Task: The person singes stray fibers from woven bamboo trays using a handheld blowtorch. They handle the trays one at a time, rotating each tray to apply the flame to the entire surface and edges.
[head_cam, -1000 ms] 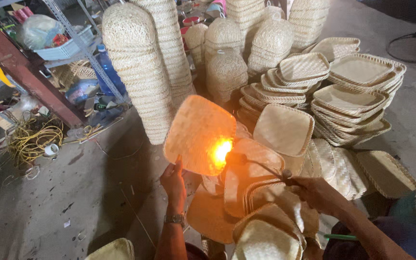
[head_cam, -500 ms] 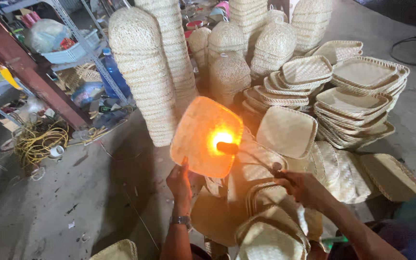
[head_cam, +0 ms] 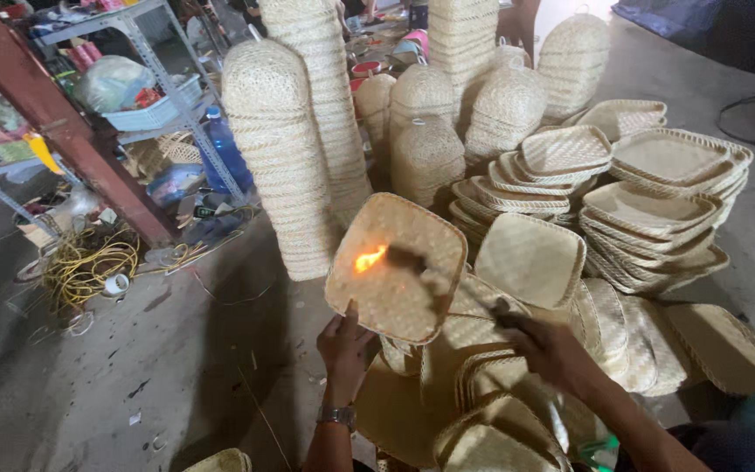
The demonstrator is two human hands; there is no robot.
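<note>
1. L hand (head_cam: 345, 336): fingers closed on the lower edge of a woven tray (head_cam: 395, 267), held up on edge with its inner face toward the person. Grip firm as far as I can see; thumb side hidden behind the tray rim.
2. R hand (head_cam: 552, 350): closed round the handle end of a torch (head_cam: 447, 280), a thin dark wand running up-left to the tray. Grip wrapped tight; fingertips not visible.
3. Flame (head_cam: 370, 259): small orange tongue at the torch tip, playing on the tray's face left of centre, touching or just off the weave; can't tell which.
4. Progress, judged: the tray in hand is mid-pass. No clear scorch or colour change shows on the weave, so what part of the face is done can't be told.
5. Just below the hands: a heap of trays (head_cam: 482, 402), lying face down and overlapping on the floor (head_cam: 133, 367). Whether flamed or waiting: can't tell.
6. Mid distance, R side: neat nested stacks of trays (head_cam: 657, 218), rims up, plus one leaning tray (head_cam: 530, 260) just beside the one held.
7. Further back: tall columns of domed baskets (head_cam: 277, 157), several stacks, touching one another.
8. Far L: metal shelving (head_cam: 176, 96) with mixed clutter, a yellow coiled cable (head_cam: 89, 267) on the floor near its foot.
9. Judgement: bulk of stock count unknown as to treatment; only one piece visibly under work.
</note>
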